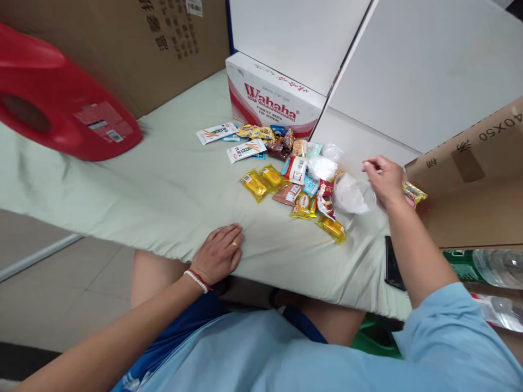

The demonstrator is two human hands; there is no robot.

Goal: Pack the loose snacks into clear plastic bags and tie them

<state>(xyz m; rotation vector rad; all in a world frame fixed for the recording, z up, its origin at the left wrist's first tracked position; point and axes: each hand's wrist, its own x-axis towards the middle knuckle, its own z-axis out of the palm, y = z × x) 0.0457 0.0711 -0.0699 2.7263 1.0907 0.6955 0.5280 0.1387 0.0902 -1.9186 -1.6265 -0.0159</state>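
Observation:
My left hand (pixel 220 250) lies palm down on the cloth at the table's front edge, fingers stretched out and holding nothing. Up at the right, my right hand (pixel 383 178) is raised with its fingers curled together; whatever is in them, if anything, I cannot make out. Just left of it stands a clear plastic cup (pixel 362 198) with something white inside. Wrapped snacks spread leftward from the cup: yellow packets (pixel 254 185), a brown packet (pixel 287 193), a red packet (pixel 326 198) and white packets (pixel 246 150). Crumpled white plastic (pixel 322 167) sits among them.
A white and red Wahaba-lettered box (pixel 273 100) stands behind the snacks. At the left is a big red jug (pixel 69 103) before a cardboard box (pixel 122 43). Another cardboard box (pixel 478 179), a dark phone (pixel 393 264) and plastic bottles (pixel 496 267) are at the right.

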